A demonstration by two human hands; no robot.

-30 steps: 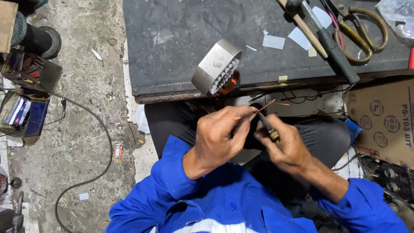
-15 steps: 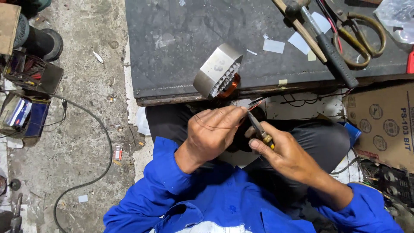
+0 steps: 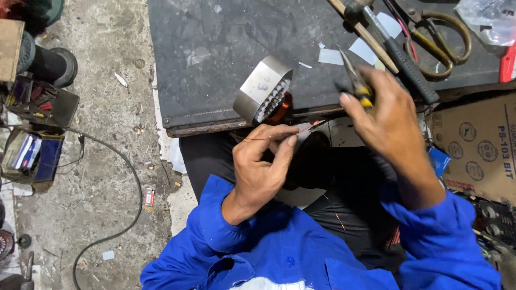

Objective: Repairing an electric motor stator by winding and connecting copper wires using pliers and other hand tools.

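Left hand: the left hand (image 3: 263,166) is closed in a pinch, thumb and forefinger gripping the thin reddish copper wire (image 3: 310,127) just below the near edge of the desk, over the lap.
Right hand: the right hand (image 3: 384,115) is closed around the small pliers with the yellow-and-black handle (image 3: 356,80), raised at the near edge of the desk, tips pointing away over the top.
Wire: it runs from the left fingertips up towards the motor part; the far end is too fine to follow, so I cannot tell where it joins.
Motor part: the grey steel stator ring with copper winding inside (image 3: 264,92) stands tilted on its side at the near edge of the dark worn desk (image 3: 215,59), partly over the lip.
Risk to the part: likely the chief hazard; a pull on the wire could tip the ring off the edge onto the lap or the concrete floor (image 3: 102,161).
Risk to the wire: it looks fine enough to snap or kink if pinched hard or tugged at an angle.
Risk from the tool: the pliers' tips are near the left fingers and the winding; a slip could nick either.
Nearby on the desk: a black-handled tool (image 3: 400,59), a wooden stick (image 3: 365,35) and old brass-coloured scissors (image 3: 441,35) lie towards the far right corner, just beside the right hand, which could knock them.
Floor: a black cable (image 3: 131,182) curves at the left, well apart from the hands.
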